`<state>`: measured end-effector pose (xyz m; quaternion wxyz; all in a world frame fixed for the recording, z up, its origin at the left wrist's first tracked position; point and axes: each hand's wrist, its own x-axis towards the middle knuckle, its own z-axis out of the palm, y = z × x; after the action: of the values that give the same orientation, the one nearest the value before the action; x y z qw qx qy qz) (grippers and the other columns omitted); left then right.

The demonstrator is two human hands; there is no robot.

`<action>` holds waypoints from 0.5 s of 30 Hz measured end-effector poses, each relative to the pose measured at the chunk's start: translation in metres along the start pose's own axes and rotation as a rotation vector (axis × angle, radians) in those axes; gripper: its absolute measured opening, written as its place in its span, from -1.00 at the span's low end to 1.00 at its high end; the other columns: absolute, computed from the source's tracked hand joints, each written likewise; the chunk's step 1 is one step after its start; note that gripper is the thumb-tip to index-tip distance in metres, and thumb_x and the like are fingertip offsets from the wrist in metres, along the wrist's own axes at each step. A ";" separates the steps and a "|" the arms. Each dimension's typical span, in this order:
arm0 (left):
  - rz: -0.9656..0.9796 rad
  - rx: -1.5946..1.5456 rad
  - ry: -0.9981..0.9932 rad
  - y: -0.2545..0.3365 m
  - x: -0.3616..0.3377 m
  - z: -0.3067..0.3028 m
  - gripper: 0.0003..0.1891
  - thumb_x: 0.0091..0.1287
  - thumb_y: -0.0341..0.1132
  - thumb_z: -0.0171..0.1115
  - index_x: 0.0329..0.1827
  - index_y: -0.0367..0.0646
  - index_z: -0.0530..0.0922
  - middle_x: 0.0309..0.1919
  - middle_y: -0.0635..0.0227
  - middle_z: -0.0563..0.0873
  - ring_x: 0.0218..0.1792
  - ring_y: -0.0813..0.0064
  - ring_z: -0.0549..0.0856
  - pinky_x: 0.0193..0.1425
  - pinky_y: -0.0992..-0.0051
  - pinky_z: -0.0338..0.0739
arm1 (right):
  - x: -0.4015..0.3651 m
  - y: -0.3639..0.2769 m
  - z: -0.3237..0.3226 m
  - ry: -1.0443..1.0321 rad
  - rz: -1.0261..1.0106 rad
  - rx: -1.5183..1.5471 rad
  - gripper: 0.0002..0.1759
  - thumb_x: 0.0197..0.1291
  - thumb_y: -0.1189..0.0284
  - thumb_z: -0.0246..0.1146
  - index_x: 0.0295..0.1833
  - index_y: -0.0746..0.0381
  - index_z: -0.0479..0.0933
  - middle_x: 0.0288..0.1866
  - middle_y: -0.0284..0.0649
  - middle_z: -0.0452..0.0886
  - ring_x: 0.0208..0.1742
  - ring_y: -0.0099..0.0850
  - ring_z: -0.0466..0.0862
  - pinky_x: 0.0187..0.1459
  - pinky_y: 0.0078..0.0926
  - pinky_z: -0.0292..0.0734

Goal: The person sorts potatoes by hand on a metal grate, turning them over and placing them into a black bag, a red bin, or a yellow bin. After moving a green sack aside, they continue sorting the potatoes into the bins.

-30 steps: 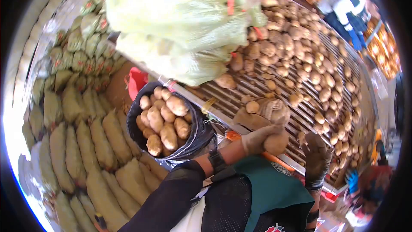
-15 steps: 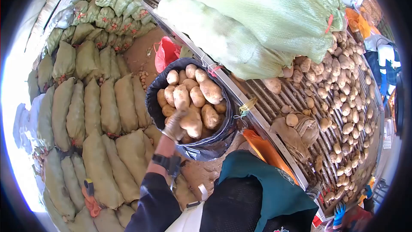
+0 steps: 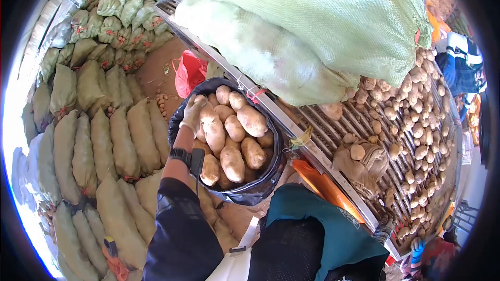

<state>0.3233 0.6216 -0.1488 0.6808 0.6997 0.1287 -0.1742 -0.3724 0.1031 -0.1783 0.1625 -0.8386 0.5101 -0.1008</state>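
Note:
A black bag-lined bucket (image 3: 278, 166) full of large potatoes (image 3: 233, 164) stands against the side of a slatted metal table. My left hand (image 3: 192, 113), in a pale dirty glove, is inside the bucket's upper left rim. Its fingers curl against a potato (image 3: 208, 116), which they partly cover. Lower right, at the edge of the slats, a grey striped glove (image 3: 384, 229) at the end of my teal sleeve looks like my right hand; its fingers cannot be made out. A brown cloth (image 3: 359, 169) with a potato on it lies just beyond.
Large green mesh sacks (image 3: 312, 31) lie across the table's far end. Many potatoes (image 3: 416, 140) cover the slats (image 3: 323, 130). Rows of filled sacks (image 3: 122, 145) fill the left side. A red bag (image 3: 188, 73) sits behind the bucket. Co-workers (image 3: 461, 67) stand at the right.
My left hand has left the potato at the bucket's front and moved up and left to one near the far left rim. The view has shifted slightly.

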 end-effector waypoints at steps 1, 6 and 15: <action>0.013 -0.035 -0.014 0.010 0.008 0.010 -0.17 0.21 -0.32 0.41 0.54 -0.20 0.20 0.20 0.20 0.62 0.24 0.34 0.56 0.34 0.33 0.41 | -0.002 0.000 0.000 0.012 0.001 0.005 -0.71 0.43 0.41 0.10 0.10 0.36 0.57 0.15 -0.08 0.56 0.21 -0.21 0.54 0.27 -0.30 0.43; -0.042 0.376 0.186 0.050 0.035 0.041 0.02 0.14 0.02 0.53 0.59 -0.09 0.11 0.24 0.19 0.54 0.19 0.29 0.53 0.25 0.22 0.45 | -0.004 -0.005 -0.002 0.024 0.130 0.350 -0.71 0.43 0.41 0.09 0.10 0.36 0.55 0.18 -0.10 0.53 0.22 -0.22 0.54 0.28 -0.30 0.43; -0.099 0.191 0.153 -0.008 0.104 -0.009 -0.26 0.23 -0.10 0.46 0.43 -0.08 0.32 0.28 0.27 0.52 0.18 0.31 0.56 0.21 0.32 0.47 | -0.005 0.002 0.003 0.015 0.073 0.186 -0.73 0.43 0.45 0.05 0.08 0.37 0.53 0.22 -0.09 0.48 0.25 -0.20 0.51 0.27 -0.30 0.48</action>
<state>0.4146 0.6247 -0.1993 0.5896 0.7655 0.1976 -0.1650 -0.3754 0.1076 -0.1817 0.2394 -0.8000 0.5299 -0.1483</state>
